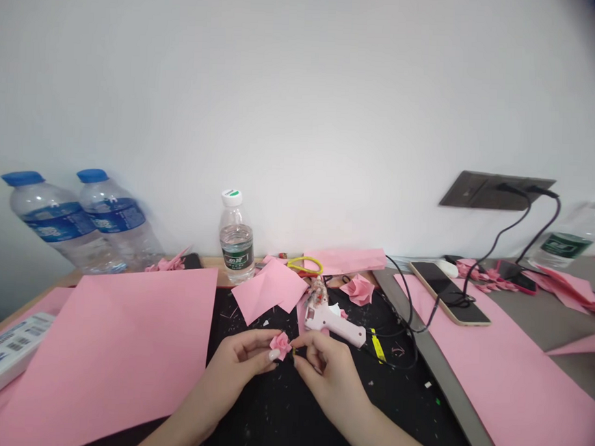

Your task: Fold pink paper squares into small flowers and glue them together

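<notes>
My left hand is closed on a small folded pink paper flower, held between thumb and fingers above the black mat. Close to the flower's right side, my right hand makes a pinch. Something small and dark yellowish shows at its fingertips, too small to name. Just beyond the hands lies a white glue gun with a stained nozzle end. A larger paper flower rests behind it, and folded pink paper lies to its left.
A large pink sheet covers the left side. A water bottle stands by the wall, with blue-capped bottles further left. Scissors with a yellow handle lie behind. To the right are a phone, black cables and another pink sheet.
</notes>
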A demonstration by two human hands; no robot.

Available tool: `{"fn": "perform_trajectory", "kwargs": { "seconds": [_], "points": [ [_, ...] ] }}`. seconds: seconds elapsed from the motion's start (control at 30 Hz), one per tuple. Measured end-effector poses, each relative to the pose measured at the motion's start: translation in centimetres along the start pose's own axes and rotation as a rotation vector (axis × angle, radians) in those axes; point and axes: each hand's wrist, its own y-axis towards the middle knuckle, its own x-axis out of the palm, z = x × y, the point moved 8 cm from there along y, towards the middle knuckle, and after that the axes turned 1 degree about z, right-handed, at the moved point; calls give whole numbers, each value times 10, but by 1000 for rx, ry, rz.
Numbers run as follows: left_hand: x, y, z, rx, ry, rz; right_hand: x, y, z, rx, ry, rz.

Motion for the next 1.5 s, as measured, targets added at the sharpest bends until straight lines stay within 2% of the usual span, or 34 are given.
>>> {"fn": "perform_trajectory", "kwargs": {
  "seconds": [0.3, 0.57, 1.07, 1.5],
  "points": [
    [1, -1, -5, -44, -49, 9, 2, 0, 2, 9, 5, -3],
    [7, 2, -3, 60, 17, -68, 4, -2, 0, -64, -31, 2],
    [9, 2, -6, 40, 15, -90, 8, -2, 8, 8, 70, -17],
    [11, -1, 1, 32, 23, -80, 8, -1, 5, 19, 70, -44]
  ]
}}
